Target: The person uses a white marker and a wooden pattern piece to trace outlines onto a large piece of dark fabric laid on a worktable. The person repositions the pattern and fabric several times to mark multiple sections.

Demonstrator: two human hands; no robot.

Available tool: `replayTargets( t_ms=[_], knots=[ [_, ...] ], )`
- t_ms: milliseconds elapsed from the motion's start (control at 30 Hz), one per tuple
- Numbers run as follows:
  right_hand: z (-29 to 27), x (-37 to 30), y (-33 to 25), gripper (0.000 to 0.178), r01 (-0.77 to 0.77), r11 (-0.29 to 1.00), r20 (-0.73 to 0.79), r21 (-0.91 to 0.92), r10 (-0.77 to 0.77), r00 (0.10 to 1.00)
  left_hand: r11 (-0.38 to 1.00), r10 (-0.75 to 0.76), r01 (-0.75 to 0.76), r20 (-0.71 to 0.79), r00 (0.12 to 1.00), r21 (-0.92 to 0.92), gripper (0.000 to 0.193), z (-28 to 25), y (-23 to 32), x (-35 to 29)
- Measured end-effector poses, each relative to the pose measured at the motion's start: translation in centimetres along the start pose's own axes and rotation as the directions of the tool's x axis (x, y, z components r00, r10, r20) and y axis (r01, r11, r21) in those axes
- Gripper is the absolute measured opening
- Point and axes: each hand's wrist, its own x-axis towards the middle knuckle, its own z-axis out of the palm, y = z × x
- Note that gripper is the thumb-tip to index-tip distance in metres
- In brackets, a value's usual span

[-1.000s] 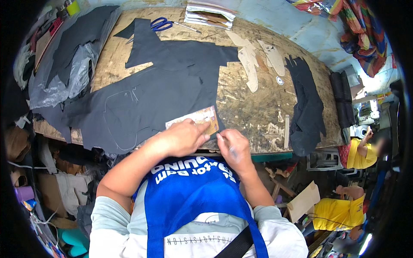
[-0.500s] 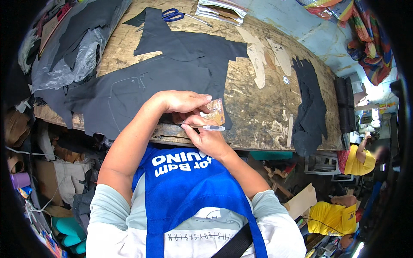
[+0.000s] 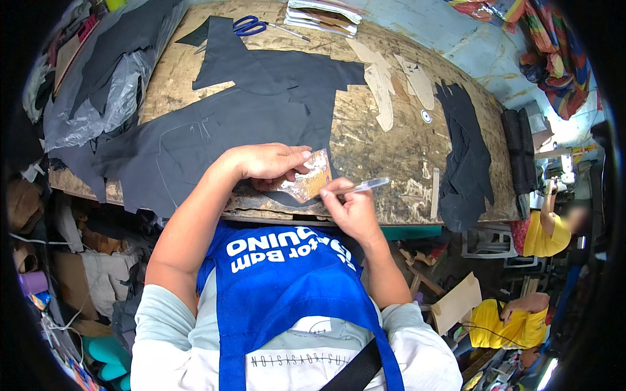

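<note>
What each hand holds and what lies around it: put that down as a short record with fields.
Left hand: resting on patterned card
Right hand: holding pen beside the card
Beneath card: black sheet
Surface: wooden table
Far side: blue-handled scissors
Right side: beige cut-outs, crumpled black material
</note>
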Motion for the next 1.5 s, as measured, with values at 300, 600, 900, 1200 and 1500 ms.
replayTargets(
  t_ms=[300, 600, 900, 1200, 1500],
  knots=[
    [-1.7, 0.5, 2.0, 0.021, -0.023, 0.970, -0.342, 0.240, 0.107, 0.934, 0.787, 0.391, 0.132, -0.653, 0.648, 0.603, 0.051, 5.3, 0.3, -1.5],
    [1.0, -0.2, 4.9, 0.019, 0.107, 0.939, -0.465, 0.327, 0.062, 0.883, 0.793, 0.598, -0.092, -0.739, 0.311, 0.603, 0.011, 0.8, -0.1, -5.1],
    [1.0, 1.3, 4.1, 0.016, 0.053, 0.932, -0.377, 0.360, 0.093, 0.922, 0.731, 0.660, -0.126, -0.649, 0.378, 0.670, 0.020, 3.0, -3.2, -1.8],
    [2.5, 4.1, 4.4, 0.011, 0.106, 0.988, -0.340, -0.116, -0.140, 0.930, 0.742, 0.612, -0.025, -0.663, 0.431, 0.670, 0.021, 3.7, -3.0, -1.8],
    [2.5, 4.5, 5.4, 0.015, 0.124, 0.925, -0.517, 0.360, 0.087, 0.852, 0.656, 0.467, 0.193, -0.594, 0.656, 0.729, 0.076, 10.6, -2.7, 0.1]
  ],
)
